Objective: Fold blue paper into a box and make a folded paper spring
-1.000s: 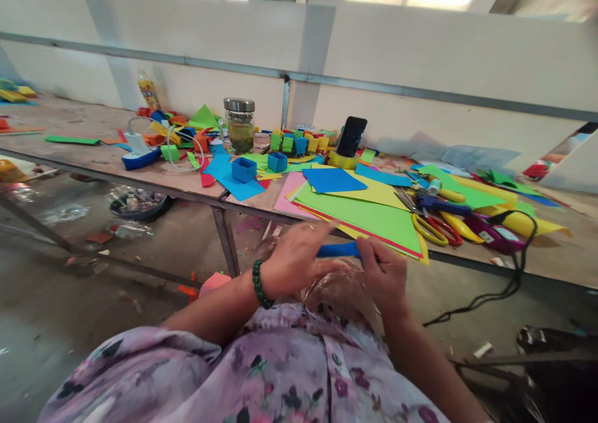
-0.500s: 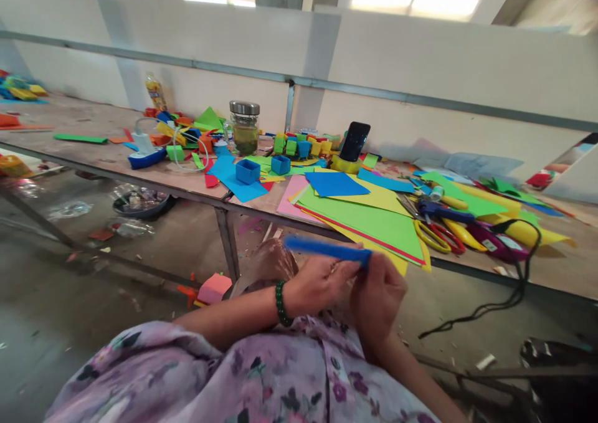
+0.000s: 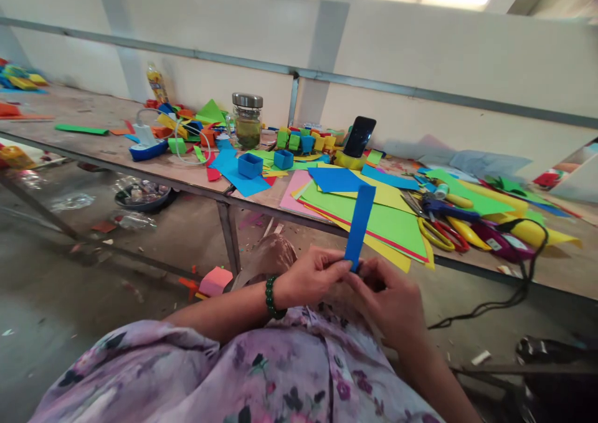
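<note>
A blue foam strip (image 3: pixel 360 223) stands nearly upright above my lap, its lower end pinched between both hands. My left hand (image 3: pixel 316 275), with a green bead bracelet (image 3: pixel 275 297) at the wrist, grips it from the left with the thumb in front. From the right, my right hand (image 3: pixel 391 292) closes on the same lower end; its fingertips are partly hidden. Beyond the hands lies a stack of green sheets (image 3: pixel 322 206) with a blue sheet (image 3: pixel 334 180) on top. Two small blue open boxes, one nearer (image 3: pixel 250 165) and one farther (image 3: pixel 283 159), sit on the table.
Scissors (image 3: pixel 436 235), a purple object (image 3: pixel 502 242) with a black cord and foam scraps lie at the right. A phone (image 3: pixel 360 136) leans on a yellow support. A glass jar (image 3: pixel 247 121) and a power strip (image 3: pixel 148 151) stand left. The table edge (image 3: pixel 196 189) runs in front.
The blue strip has swung from lying nearly level, pointing left, to standing upright. My right hand has turned and lowered slightly, while my left hand stays close beside it.
</note>
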`<state>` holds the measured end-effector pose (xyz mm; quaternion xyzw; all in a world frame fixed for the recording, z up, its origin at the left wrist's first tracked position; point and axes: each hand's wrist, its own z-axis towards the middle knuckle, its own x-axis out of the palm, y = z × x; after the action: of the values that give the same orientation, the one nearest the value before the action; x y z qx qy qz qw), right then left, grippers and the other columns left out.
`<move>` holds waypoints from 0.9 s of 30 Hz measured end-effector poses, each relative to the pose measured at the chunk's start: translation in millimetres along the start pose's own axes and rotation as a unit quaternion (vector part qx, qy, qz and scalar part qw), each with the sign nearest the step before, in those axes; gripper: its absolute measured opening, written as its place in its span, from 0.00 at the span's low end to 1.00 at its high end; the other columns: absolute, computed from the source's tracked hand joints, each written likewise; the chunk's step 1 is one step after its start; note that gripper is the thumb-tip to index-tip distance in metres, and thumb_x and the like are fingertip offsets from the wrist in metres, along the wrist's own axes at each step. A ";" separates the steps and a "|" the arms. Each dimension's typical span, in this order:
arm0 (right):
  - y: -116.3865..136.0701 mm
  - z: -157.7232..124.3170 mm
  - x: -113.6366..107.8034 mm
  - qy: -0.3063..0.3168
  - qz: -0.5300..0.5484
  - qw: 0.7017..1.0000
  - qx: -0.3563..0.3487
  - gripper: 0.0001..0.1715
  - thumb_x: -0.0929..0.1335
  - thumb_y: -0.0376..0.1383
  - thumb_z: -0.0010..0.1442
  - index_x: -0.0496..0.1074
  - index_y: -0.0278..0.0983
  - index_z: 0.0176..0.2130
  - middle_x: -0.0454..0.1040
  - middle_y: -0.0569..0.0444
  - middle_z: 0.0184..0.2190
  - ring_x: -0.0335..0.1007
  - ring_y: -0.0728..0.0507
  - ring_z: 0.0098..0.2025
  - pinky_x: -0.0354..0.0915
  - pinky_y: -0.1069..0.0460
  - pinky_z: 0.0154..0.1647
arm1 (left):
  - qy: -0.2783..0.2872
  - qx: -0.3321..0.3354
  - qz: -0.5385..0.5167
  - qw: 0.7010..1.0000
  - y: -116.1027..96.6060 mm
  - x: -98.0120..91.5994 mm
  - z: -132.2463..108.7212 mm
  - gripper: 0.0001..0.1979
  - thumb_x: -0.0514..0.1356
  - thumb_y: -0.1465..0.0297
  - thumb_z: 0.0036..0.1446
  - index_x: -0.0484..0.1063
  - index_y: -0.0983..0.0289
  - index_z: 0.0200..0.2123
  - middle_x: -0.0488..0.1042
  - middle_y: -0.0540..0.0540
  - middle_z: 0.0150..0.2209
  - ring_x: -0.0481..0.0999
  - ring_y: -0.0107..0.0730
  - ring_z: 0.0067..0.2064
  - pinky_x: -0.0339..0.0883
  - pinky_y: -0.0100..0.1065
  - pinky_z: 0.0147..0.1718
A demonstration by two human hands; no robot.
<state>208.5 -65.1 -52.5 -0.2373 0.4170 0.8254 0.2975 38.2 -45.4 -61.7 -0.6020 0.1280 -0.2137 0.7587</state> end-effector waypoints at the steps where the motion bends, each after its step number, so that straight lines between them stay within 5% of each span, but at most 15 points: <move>1: 0.1 3.1 -5.9 0.037 0.046 0.998 0.016 0.17 0.74 0.45 0.49 0.68 0.38 0.28 0.64 0.63 0.16 0.58 0.52 0.17 0.55 0.56 0.16 | 0.003 0.013 0.051 0.999 -2.6 -0.7 -1.0 0.18 0.54 0.60 0.61 0.74 0.70 0.34 0.74 0.54 0.30 0.72 0.30 0.34 0.65 0.29 0.36; 3: 1.0 9.6 -16.1 0.085 0.156 0.984 0.033 0.21 0.75 0.46 0.47 0.72 0.37 0.37 0.68 0.60 0.20 0.62 0.51 0.19 0.59 0.56 0.17 | 0.016 0.037 0.155 0.987 -7.0 -2.7 -3.2 0.16 0.50 0.65 0.64 0.72 0.68 0.32 0.71 0.52 0.27 0.69 0.27 0.30 0.62 0.27 0.31; 6: 3.2 15.9 -22.2 0.038 0.232 0.972 0.009 0.15 0.74 0.40 0.51 0.75 0.38 0.39 0.73 0.57 0.23 0.67 0.49 0.22 0.63 0.55 0.20 | 0.044 0.080 0.264 0.960 -11.2 -4.6 -5.4 0.15 0.48 0.69 0.64 0.71 0.67 0.32 0.70 0.52 0.27 0.66 0.26 0.29 0.61 0.28 0.32; 9: 5.6 14.5 -18.7 -0.049 0.217 0.974 -0.031 0.02 0.73 0.32 0.54 0.77 0.39 0.32 0.73 0.57 0.23 0.69 0.48 0.24 0.66 0.53 0.23 | 0.023 0.099 0.256 0.961 -13.0 -3.4 -6.4 0.15 0.46 0.68 0.65 0.70 0.67 0.34 0.72 0.54 0.31 0.68 0.27 0.31 0.62 0.28 0.33; 13: 10.0 6.2 -13.2 -0.112 0.172 0.976 -0.074 0.10 0.73 0.28 0.51 0.78 0.42 0.34 0.75 0.56 0.27 0.71 0.47 0.28 0.69 0.51 0.28 | -0.023 0.111 0.217 0.970 -12.6 0.1 -8.9 0.16 0.47 0.67 0.66 0.71 0.67 0.35 0.73 0.55 0.31 0.70 0.28 0.31 0.64 0.28 0.34; 18: 11.9 0.4 -13.8 -0.129 0.144 0.977 -0.087 0.12 0.74 0.28 0.50 0.78 0.43 0.35 0.76 0.56 0.29 0.72 0.47 0.27 0.71 0.50 0.28 | -0.052 0.160 0.236 0.957 -12.0 2.3 -12.7 0.14 0.47 0.69 0.65 0.71 0.66 0.40 0.74 0.56 0.33 0.73 0.32 0.39 0.65 0.31 0.42; 27: 16.9 -2.0 -13.8 -0.133 0.033 0.980 -0.145 0.14 0.74 0.27 0.51 0.76 0.45 0.36 0.77 0.57 0.29 0.73 0.48 0.26 0.71 0.53 0.28 | -0.088 0.166 0.261 0.947 -14.1 4.0 -14.0 0.13 0.49 0.71 0.64 0.71 0.67 0.35 0.73 0.55 0.29 0.71 0.29 0.31 0.64 0.29 0.33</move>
<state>207.0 -78.9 -35.5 -0.1526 0.2571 0.9106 0.2853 33.0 -61.9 -51.2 -0.4292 0.1760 0.0275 0.8855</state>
